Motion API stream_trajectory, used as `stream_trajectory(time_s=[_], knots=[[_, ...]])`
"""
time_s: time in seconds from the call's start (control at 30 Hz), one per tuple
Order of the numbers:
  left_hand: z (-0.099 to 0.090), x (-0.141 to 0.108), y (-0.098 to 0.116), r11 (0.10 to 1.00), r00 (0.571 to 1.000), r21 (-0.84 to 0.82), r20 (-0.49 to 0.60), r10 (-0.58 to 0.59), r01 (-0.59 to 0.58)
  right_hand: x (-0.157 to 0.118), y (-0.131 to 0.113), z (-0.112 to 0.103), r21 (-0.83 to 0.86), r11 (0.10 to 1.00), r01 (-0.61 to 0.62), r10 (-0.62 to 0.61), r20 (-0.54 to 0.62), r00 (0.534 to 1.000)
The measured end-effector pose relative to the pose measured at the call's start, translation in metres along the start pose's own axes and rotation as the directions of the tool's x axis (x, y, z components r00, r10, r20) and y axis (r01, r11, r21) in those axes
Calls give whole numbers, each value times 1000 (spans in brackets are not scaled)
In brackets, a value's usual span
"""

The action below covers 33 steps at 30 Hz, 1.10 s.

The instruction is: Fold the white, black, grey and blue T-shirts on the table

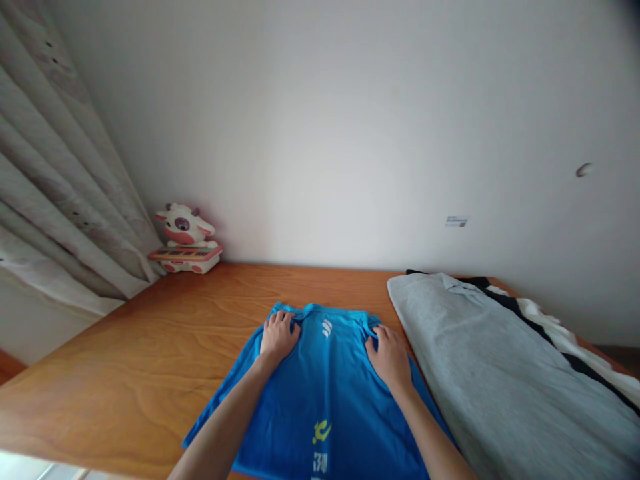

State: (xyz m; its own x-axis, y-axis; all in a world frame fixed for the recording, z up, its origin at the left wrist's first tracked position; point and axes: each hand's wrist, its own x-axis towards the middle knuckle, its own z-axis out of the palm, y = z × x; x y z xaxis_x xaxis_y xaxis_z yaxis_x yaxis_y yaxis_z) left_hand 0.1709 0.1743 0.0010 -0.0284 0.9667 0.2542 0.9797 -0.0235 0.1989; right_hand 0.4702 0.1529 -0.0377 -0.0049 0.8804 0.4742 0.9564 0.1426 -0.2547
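A blue long-sleeved shirt (325, 373) lies spread on the wooden surface, its neckline toward the wall. A small white emblem sits below the collar, with a yellow-green mark and white lettering lower down. My left hand (280, 335) rests at the shirt's left shoulder, fingers curled onto the cloth. At the right shoulder, my right hand (390, 357) has bunched fabric between thumb and fingers. Both forearms cross over the shirt and cover parts of its sides. The bottom of the shirt runs out of the frame.
Right of the shirt lies a grey garment (480, 360), on top of black and white cloth (545, 320). A toy cow with a keyboard (185, 240) stands at the back left of the wooden tabletop (150, 347). A curtain (60, 167) hangs at left; a white wall (325, 133) rises behind.
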Motion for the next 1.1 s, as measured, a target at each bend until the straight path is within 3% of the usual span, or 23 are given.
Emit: stream_trajectory(time_s=[0.63, 0.83, 1.0, 1.1], knots=[[-1, -9, 8, 1000, 1000, 0, 12, 7, -7, -9, -5, -12, 38, 999, -6, 5, 28, 1000], [1, -6, 2, 998, 995, -24, 73, 68, -66, -16, -7, -23, 31, 999, -13, 11, 45, 999], [-13, -8, -10, 981, 970, -38, 150, 194, -190, -25, 2, -36, 72, 997, 40, -45, 70, 997], [-25, -14, -21, 987, 975, 66, 176, 133, -147, -31, 7, -45, 77, 992, 97, -105, 107, 989]])
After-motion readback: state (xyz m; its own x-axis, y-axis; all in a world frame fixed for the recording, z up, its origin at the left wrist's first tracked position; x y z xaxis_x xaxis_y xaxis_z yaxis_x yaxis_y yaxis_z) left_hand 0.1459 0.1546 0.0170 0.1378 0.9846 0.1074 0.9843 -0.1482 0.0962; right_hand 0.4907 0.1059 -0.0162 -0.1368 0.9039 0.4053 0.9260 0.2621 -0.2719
